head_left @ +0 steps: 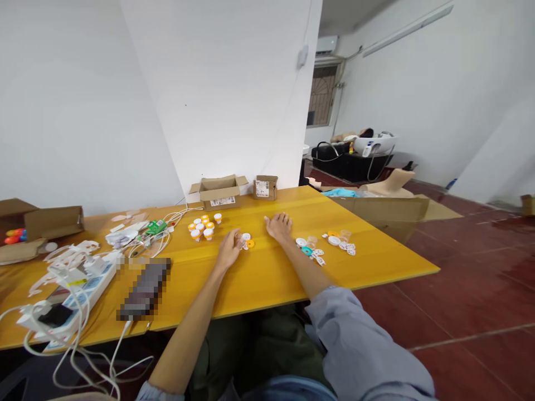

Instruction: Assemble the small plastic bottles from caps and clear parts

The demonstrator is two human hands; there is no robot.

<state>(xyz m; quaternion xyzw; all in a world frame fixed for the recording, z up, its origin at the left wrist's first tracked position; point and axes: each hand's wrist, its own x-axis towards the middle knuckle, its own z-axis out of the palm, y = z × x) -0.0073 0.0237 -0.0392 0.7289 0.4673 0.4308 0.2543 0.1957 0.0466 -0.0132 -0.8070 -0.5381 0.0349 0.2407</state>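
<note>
Bottles with white caps are standing grouped on the table; loose caps are lying apart (further right). The left hand is curling its fingers round a clear cup; the right hand is resting flat, open, empty

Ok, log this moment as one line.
left hand: fingers at small caps, grip unclear | right hand: open, flat on yellow table | capped vials: clustered left of hands | loose lids: right of hands
</note>
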